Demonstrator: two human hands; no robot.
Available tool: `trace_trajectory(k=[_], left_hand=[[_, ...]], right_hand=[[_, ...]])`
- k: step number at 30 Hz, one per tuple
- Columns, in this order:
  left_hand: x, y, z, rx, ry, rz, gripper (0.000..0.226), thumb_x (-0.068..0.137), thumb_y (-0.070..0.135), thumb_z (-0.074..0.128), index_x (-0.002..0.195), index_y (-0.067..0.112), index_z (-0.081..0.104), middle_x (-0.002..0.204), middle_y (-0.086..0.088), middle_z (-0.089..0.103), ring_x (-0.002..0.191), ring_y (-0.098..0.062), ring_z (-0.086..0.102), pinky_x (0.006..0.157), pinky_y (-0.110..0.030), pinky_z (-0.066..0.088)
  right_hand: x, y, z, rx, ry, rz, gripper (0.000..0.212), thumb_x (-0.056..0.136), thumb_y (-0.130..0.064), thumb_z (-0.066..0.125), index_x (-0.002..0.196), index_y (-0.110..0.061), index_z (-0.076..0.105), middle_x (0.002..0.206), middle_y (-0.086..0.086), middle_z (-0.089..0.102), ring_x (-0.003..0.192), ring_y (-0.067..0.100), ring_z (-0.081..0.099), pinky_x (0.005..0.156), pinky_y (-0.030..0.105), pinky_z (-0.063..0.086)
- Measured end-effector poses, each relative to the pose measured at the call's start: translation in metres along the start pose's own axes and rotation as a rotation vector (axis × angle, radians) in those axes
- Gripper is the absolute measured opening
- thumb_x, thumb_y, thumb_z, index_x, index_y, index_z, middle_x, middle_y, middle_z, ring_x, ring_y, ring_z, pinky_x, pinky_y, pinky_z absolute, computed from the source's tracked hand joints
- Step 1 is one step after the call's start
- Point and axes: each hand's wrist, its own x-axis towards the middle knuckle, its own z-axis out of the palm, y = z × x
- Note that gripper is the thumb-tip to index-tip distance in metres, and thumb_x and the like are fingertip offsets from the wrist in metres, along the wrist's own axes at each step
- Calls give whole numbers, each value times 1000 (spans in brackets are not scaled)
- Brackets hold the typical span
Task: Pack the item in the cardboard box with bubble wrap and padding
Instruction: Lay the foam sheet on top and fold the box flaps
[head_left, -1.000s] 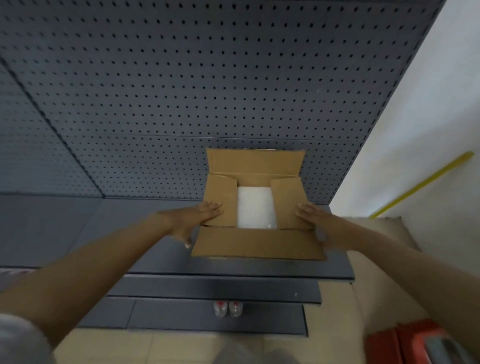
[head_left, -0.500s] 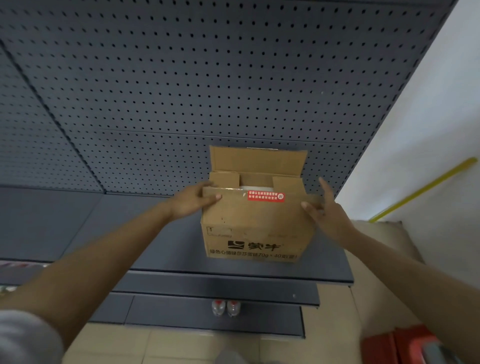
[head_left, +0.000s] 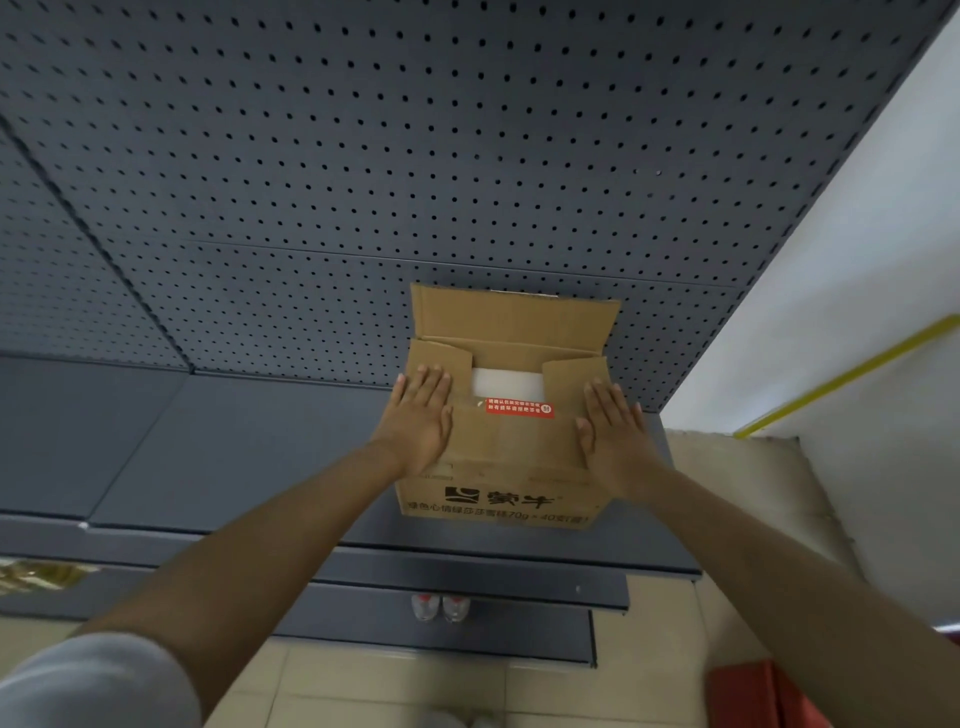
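Observation:
A brown cardboard box (head_left: 498, 488) with dark printing and a red sticker stands on a dark grey shelf (head_left: 249, 467). Its back flap stands upright, both side flaps are folded in, and the near flap lies folded over the top. White padding (head_left: 506, 382) shows through the gap between the flaps. My left hand (head_left: 418, 421) lies flat with straight fingers on the left side flap and near flap. My right hand (head_left: 615, 434) presses flat on the right side of the near flap. The packed item is hidden inside.
A dark perforated back panel (head_left: 415, 156) rises behind the box. Lower shelves step out below, with two small bottles (head_left: 440, 607) on one. A white wall (head_left: 857, 260) with a yellow stripe is to the right, and a red object (head_left: 753, 696) sits on the tiled floor.
The near flap, which lay folded outward a second ago, has been raised and folded over the top. Both hands moved from the box's sides onto its top flaps.

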Motion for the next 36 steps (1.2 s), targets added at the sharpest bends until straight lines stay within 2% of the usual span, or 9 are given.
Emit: trace_trajectory(k=[3, 7, 12, 16, 19, 23, 27, 31, 36], left_hand=[[3, 1, -1, 45, -7, 25, 53, 104, 28, 12, 152, 7, 4, 162, -9, 2, 150, -20, -3, 119, -34, -11], [5, -1, 3, 80, -8, 29, 55, 103, 31, 7, 152, 7, 4, 162, -10, 2, 150, -21, -3, 117, -33, -13], [2, -1, 5, 94, 27, 42, 91, 73, 42, -25, 152, 7, 2, 162, -9, 1, 150, -21, -5, 113, -34, -20], [-1, 1, 3, 49, 86, 42, 83, 81, 40, -16, 152, 4, 8, 161, -15, 6, 149, -27, -1, 115, -34, -16], [-8, 2, 8, -62, 283, 68, 50, 95, 26, 25, 135, 2, 43, 145, -26, 37, 140, -41, 29, 118, -44, 0], [-12, 5, 7, -53, 542, 216, 31, 84, 4, 46, 115, 6, 44, 128, -20, 46, 125, -34, 39, 119, -44, 13], [-5, 8, -1, 92, 354, 224, 42, 93, 20, 39, 131, 3, 48, 136, -17, 52, 134, -33, 38, 117, -43, 13], [5, 4, 1, 5, 140, -41, 66, 97, 47, 3, 153, 14, 16, 162, -8, 10, 149, -31, -5, 115, -47, -17], [13, 5, 4, -237, 58, -172, 55, 103, 42, 17, 154, 23, 8, 162, -4, -9, 148, -29, -16, 121, -46, 9]], right_hand=[[7, -2, -10, -78, -5, -12, 61, 101, -41, 14, 152, -14, -6, 161, 7, -11, 147, 27, -14, 119, 47, -11], [32, -22, -44, -158, 211, -260, 86, 90, -33, 54, 152, -16, -4, 159, 15, -14, 145, 36, -17, 117, 53, -9], [71, -57, -72, -179, 165, -300, 114, 75, -32, 68, 150, -23, -17, 158, 11, -18, 144, 30, -22, 117, 50, -14], [70, -62, -69, -70, 421, -294, 78, 80, -32, 62, 147, -16, 28, 134, 12, 45, 133, 32, 35, 120, 49, 1], [49, -60, -46, -27, 427, -350, 48, 92, -34, 52, 136, -15, 47, 126, 10, 54, 120, 30, 50, 115, 44, 25], [20, -59, -31, -31, 165, -282, 51, 101, -41, 30, 148, -22, 28, 153, 2, 29, 140, 21, 27, 115, 35, 23], [17, -57, -25, -42, 71, -242, 62, 96, -51, 7, 151, -25, 20, 160, -6, 11, 147, 15, 9, 117, 28, 7], [19, -52, -11, -19, 79, -234, 84, 82, -63, -14, 151, -26, 15, 161, -8, 7, 149, 13, 1, 118, 30, -2], [27, -45, 3, -106, 137, -58, 59, 97, -50, 2, 152, -30, 4, 161, -3, -3, 148, 21, -9, 118, 53, -9]])
